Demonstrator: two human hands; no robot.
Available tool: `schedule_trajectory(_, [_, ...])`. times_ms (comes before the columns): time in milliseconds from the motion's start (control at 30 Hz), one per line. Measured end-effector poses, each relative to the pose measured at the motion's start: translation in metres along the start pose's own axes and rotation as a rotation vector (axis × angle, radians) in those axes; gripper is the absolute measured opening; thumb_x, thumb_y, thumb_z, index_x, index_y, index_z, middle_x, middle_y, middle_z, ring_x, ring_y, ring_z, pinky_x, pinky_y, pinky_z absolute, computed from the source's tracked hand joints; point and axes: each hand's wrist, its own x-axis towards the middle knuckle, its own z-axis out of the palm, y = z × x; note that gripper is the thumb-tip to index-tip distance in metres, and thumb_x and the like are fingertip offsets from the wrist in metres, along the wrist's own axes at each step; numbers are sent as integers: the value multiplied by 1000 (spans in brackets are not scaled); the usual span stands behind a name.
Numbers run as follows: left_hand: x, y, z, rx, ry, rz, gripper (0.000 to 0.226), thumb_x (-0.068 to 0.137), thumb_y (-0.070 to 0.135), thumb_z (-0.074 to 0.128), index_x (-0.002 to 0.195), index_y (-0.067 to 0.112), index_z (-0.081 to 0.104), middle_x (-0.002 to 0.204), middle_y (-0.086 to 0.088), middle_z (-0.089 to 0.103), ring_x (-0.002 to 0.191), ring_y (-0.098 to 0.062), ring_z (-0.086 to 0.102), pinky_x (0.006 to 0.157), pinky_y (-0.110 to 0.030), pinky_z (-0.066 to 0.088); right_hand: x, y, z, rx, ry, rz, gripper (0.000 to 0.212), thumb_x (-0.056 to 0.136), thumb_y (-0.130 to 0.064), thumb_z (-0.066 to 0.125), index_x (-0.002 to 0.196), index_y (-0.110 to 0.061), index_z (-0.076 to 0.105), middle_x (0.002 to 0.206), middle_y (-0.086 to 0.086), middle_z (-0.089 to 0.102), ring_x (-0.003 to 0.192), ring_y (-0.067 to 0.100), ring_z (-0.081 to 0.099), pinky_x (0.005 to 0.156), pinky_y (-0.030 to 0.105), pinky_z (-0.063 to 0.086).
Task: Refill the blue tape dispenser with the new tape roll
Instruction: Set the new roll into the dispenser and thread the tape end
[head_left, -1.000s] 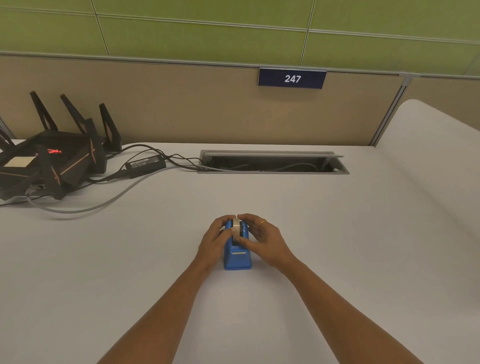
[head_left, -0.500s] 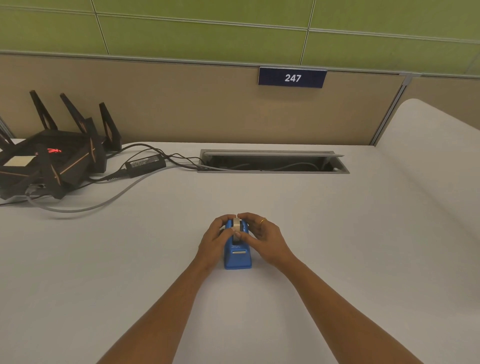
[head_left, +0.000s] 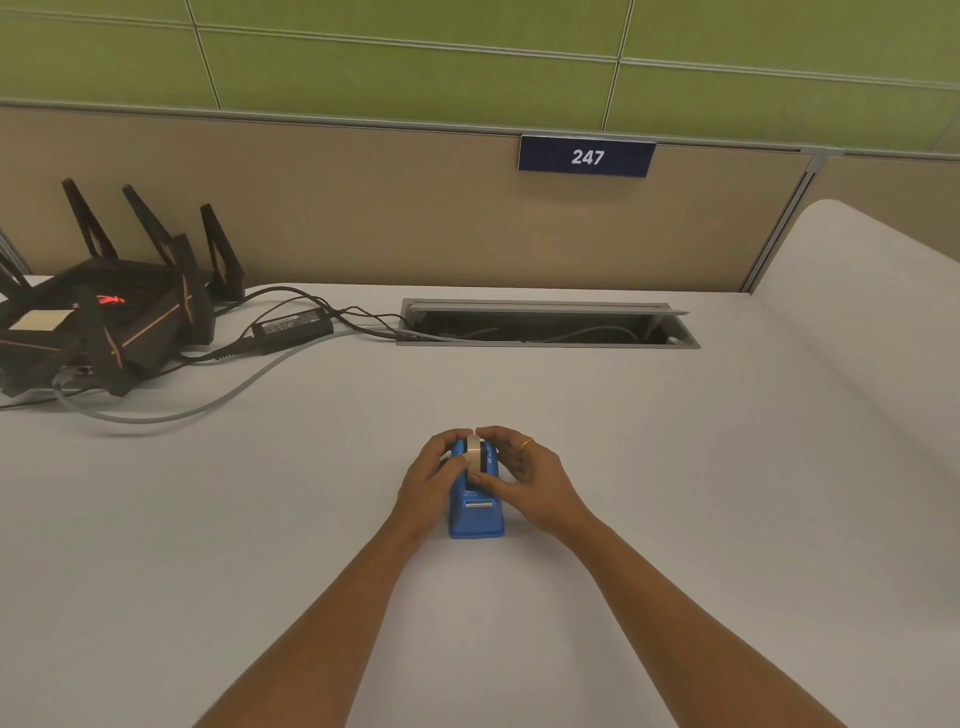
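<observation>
a single head-worn wide-angle view looks forward and down from the near edge of the desk (head_left: 675, 493) toward the partition (head_left: 363, 218) along its far edge. it sits close above the forearms (head_left: 322, 623); the left hand (head_left: 428, 480), right hand (head_left: 540, 483) and blue tape dispenser (head_left: 475, 519) fall mid-frame.

One blue tape dispenser (head_left: 476, 512) sits on one desk (head_left: 675, 467), holding one tape roll (head_left: 474, 451). Two hands flank the dispenser: left hand (head_left: 427, 480), right hand (head_left: 531, 480). Left of it are one router (head_left: 104, 327) and one power adapter (head_left: 292, 326).

Blue tape dispenser (head_left: 476, 514), pale tape roll (head_left: 474, 452), black router (head_left: 104, 322) (red glow), green wall panels (head_left: 415, 62), navy sign (head_left: 587, 156).
</observation>
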Motion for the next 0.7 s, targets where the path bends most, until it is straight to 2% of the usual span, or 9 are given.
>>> schedule_trajectory(100, [1, -1, -1, -9, -6, 16, 24, 90, 10, 44, 112, 17, 51, 115, -4, 54, 107, -19, 52, 86, -22, 44, 0, -1, 1, 11, 8, 1, 52, 77, -20, 72, 124, -17, 50, 124, 2, 59, 114, 9, 55, 94, 5, 40])
schedule_trajectory(233, [1, -2, 0, -32, -11, 20, 24, 86, 19, 50, 110, 19, 52, 114, -3, 55, 104, -17, 53, 86, -23, 45, 0, 0, 2, 35, 24, 11, 48, 79, -22, 69, 124, -16, 52, 125, 4, 60, 117, 13, 56, 102, 19, 42])
schedule_trajectory(300, [1, -2, -1, -32, -6, 17, 32, 79, 28, 50, 110, 20, 52, 113, -1, 56, 104, -16, 54, 84, -21, 46, 1, 0, 2, 26, 19, 9, 48, 79, -21, 69, 124, -16, 51, 124, 3, 60, 115, 12, 56, 97, 11, 41])
schedule_trajectory(400, [0, -1, 0, -24, -2, 20, 33, 79, 29, 50, 111, 21, 51, 111, 1, 56, 100, -12, 55, 76, -11, 48, 1, 0, 1, 12, 11, 13, 51, 78, -20, 71, 124, -18, 51, 123, 1, 60, 113, 10, 56, 90, 1, 39])
schedule_trajectory(533, [2, -3, 1, -2, 15, 13, 31, 88, 19, 49, 118, 13, 49, 118, -7, 54, 106, -17, 52, 81, -17, 46, 1, 0, 0, -3, -2, 11, 54, 76, -17, 73, 125, -15, 50, 124, 3, 60, 112, 9, 56, 89, -1, 39])
schedule_trajectory(633, [2, -3, 0, -14, 6, 23, 29, 85, 23, 50, 113, 18, 50, 114, -2, 55, 103, -15, 54, 80, -17, 46, 1, 0, 0, -4, -5, 9, 57, 75, -15, 74, 126, -13, 49, 126, 4, 59, 114, 10, 55, 91, 0, 38])
schedule_trajectory(700, [2, -3, 0, -20, 7, 31, 22, 89, 13, 47, 110, 20, 51, 114, -2, 55, 100, -12, 54, 79, -14, 47, 0, 0, -1, -1, -8, 10, 58, 74, -13, 75, 126, -13, 50, 125, 5, 59, 114, 10, 55, 92, 0, 38])
